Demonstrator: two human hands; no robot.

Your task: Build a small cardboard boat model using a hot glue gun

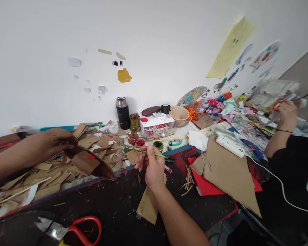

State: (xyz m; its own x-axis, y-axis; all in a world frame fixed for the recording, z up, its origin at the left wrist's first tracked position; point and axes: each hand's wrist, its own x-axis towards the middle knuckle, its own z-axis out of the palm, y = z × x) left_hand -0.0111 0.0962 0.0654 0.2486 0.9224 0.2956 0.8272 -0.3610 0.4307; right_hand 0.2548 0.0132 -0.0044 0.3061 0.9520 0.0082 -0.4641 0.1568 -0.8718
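Observation:
My left hand point(55, 143) grips a folded brown cardboard piece point(83, 162) by its upper edge; a small red patch shows on it. The piece is tilted over the near edge of the cardboard scraps. In my right hand point(154, 167), pinched between thumb and fingers, is a thin paintbrush point(143, 150) with a bright green handle. Its tip end points left, over small open paint pots: a brown one point(132, 137), a red one point(140, 142) and a dark green one point(158, 146). A cardboard strip point(149, 206) lies under my right wrist.
Red-handled scissors point(84, 229) lie at the near left. Cardboard scraps point(48, 177) cover the left side. A black flask point(122, 114) stands by the wall. At right are a large cardboard sheet point(228, 174), a white power bank point(229, 146) and a co-worker's hand point(287, 112) holding red-handled scissors.

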